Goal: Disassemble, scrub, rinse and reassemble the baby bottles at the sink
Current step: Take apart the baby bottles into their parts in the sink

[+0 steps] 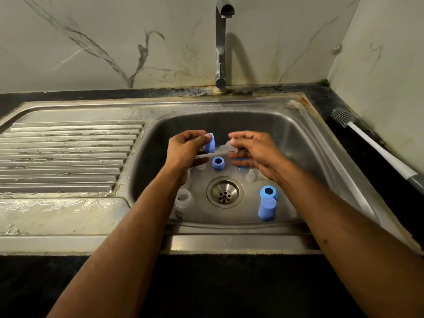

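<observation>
Over the steel sink basin, my left hand grips a blue screw ring by its side. My right hand pinches a clear silicone teat just right of that ring, the two parts close together. Below on the basin floor lie another blue ring, a clear teat, a blue ring with a blue cap next to it, and a clear bottle lying at the left. A further blue part is mostly hidden under my right hand.
The drain sits mid-basin, and the tap stands behind with no water running. A wet ribbed drainboard lies to the left. A white-handled bottle brush rests on the dark counter at the right.
</observation>
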